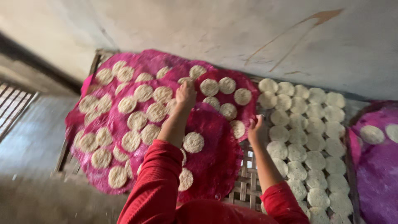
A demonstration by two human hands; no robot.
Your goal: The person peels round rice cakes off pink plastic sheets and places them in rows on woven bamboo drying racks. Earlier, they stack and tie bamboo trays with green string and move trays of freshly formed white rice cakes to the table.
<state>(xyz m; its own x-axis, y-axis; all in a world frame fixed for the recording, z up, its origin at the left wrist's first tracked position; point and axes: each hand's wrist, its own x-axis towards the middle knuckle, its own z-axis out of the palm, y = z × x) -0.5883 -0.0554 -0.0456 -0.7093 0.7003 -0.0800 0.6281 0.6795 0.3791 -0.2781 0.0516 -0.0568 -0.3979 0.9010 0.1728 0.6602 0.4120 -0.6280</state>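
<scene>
Now your left hand (185, 94) lies flat on the pink cloth (211, 161) among the discs (193, 142), holding nothing; your right hand (254, 127) pinches the cloth's edge over the slatted rack (244, 182), likely to lift it.

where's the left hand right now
In the head view, the left hand reaches up centre-left over the pink round cloth, among pale round rice discs.
</scene>
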